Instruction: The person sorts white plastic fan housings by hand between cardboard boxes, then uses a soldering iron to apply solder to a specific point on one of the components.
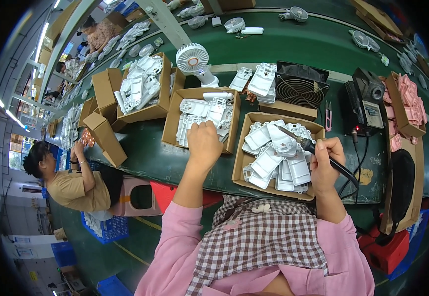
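My right hand (327, 165) grips a soldering iron (318, 149) by its black handle. Its metal tip points up and left over a cardboard box (318, 129) heaped with flat white plastic casings (268, 162). To the left stands another cardboard box (170, 129), filled with white plastic parts (195, 107). My left hand (205, 142) reaches into this second box with its fingers curled down against the parts. The fingertips are hidden behind the hand, so what they pinch cannot be made out.
Behind the boxes stand a white handheld fan (193, 60), stacked casings (262, 79) and a black fume fan (301, 88). Pink-handled tweezers (328, 116), a black soldering station (365, 106) with its cable and pink parts (411, 101) are on the right. A co-worker (71, 182) sits at left.
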Motion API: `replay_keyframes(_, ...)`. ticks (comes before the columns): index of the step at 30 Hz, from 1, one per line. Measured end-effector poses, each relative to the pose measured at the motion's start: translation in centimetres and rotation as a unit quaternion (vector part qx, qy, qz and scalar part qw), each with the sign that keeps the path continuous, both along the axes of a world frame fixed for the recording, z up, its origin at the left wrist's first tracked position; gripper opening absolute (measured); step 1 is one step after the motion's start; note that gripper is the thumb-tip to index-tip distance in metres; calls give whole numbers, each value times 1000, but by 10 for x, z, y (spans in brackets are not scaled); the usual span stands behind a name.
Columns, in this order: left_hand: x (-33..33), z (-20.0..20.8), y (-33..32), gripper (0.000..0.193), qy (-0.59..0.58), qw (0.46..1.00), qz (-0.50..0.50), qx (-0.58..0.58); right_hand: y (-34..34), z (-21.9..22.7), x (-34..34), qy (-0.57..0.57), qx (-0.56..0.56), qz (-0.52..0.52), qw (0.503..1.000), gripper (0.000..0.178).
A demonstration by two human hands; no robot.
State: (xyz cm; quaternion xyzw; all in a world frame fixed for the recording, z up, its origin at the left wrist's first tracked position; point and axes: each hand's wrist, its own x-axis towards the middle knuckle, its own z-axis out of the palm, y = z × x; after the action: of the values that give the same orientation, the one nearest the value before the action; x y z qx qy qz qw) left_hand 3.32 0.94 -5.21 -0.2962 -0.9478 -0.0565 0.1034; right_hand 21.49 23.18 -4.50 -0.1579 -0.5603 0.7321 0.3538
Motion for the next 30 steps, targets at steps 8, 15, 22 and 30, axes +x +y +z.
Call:
replay_keyframes(8,-11,43,-30,25,-128,960,165,188,2,1,2,4,-5,-1,1000,15)
replay_keyframes(15,-40,24,-58,34,-221,937,208,174,3,0,2,0,-7,9,1000,14)
replay_keyframes(22,-26,6,-45,41,-116,972,200,32,3,-2,0,11,-2,9,1000,14)
replay_keyframes(30,-8,1,-31,46,-57,982,176,47,2,0,0,17,-3,2,1000,15)
